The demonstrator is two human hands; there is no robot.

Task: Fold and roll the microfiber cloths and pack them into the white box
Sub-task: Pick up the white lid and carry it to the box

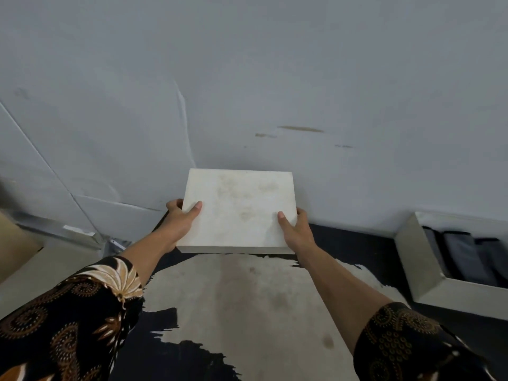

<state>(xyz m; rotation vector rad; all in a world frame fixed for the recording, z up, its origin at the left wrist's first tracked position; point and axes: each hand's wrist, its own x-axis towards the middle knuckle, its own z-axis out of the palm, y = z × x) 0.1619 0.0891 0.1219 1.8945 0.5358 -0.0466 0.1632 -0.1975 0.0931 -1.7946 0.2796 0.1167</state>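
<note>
Open white box (420, 259) on the floor at far right, against the wall, partly cut off by the frame edge. Inside, dark grey rolled cloths (461, 257) packed side by side, at least three in view; no loose cloths anywhere else in sight. Judging by that, folding, rolling and packing apparently finished or close to it, with closing the box probably the step left. Flat white lid (239, 210), lightly stained on top and seemingly the cover for that box, held up at centre, close to the wall, well apart from the box and to its left. Left hand (178, 221) gripping the lid's left edge, thumb pressed on the top face, fingers curled round behind. Right hand (297, 229) gripping the right edge the same way, thumb on top. Both arms stretched forward, dark batik-patterned sleeves (68, 312) at the lower corners. Beneath, a black-and-cream hide rug (247, 298). Behind, a plain grey-white wall (275, 78) with a few brown scuffs. At far left, a brown cardboard edge (16, 243).
</note>
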